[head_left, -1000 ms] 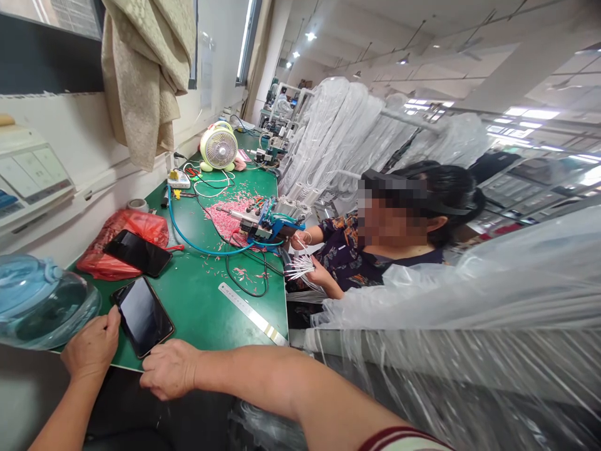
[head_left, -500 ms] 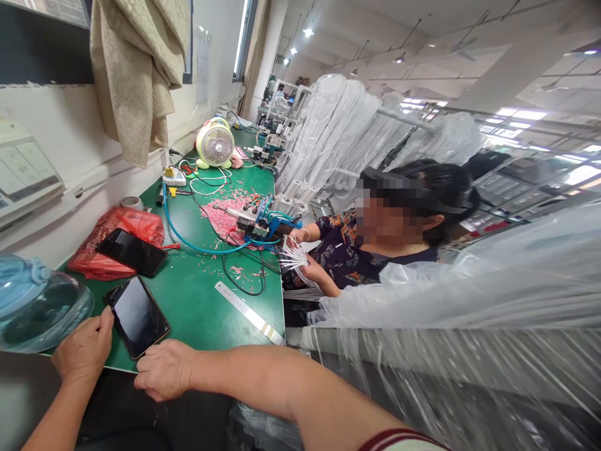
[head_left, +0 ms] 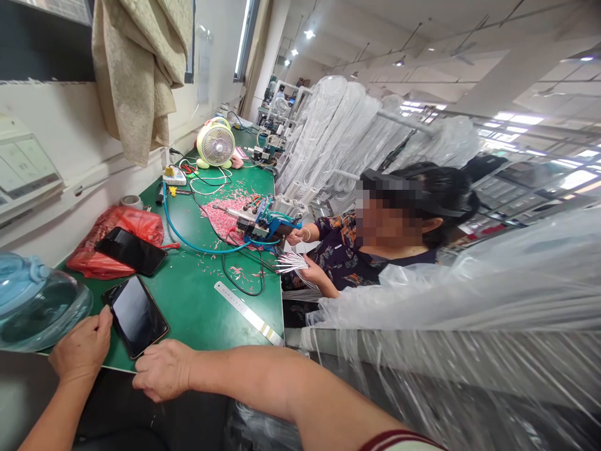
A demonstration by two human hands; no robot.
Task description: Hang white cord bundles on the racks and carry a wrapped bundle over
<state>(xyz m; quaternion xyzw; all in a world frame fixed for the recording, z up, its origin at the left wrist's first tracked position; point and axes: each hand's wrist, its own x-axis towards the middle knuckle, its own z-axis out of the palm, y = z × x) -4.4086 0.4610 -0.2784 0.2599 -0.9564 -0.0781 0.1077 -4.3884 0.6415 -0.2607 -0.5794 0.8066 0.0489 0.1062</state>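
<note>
A smartphone [head_left: 136, 316] with a dark, reflecting screen lies face up near the front edge of the green table. My left hand [head_left: 83, 347] is closed beside the phone's left edge, its thumb side very close to the case. At the phone's lower right corner my right hand [head_left: 164, 369] rests with curled fingers by the table edge. Whether either hand holds anything is hidden by the fingers. Behind this phone, a second black phone [head_left: 130, 250] lies on a red plastic bag [head_left: 113, 228].
A large clear water bottle [head_left: 40, 307] lies left of my left hand. A metal ruler [head_left: 248, 313], a small pneumatic machine [head_left: 265, 219] and pink scraps [head_left: 220, 216] are on the table. Opposite, a co-worker's hand [head_left: 313, 272] holds white wires [head_left: 291, 262]. A fan [head_left: 216, 144] stands farther back.
My hands and the phones stay in place. The co-worker's two hands have moved apart, and the bundle of white wires has turned, its ends pointing left over the table edge.
</note>
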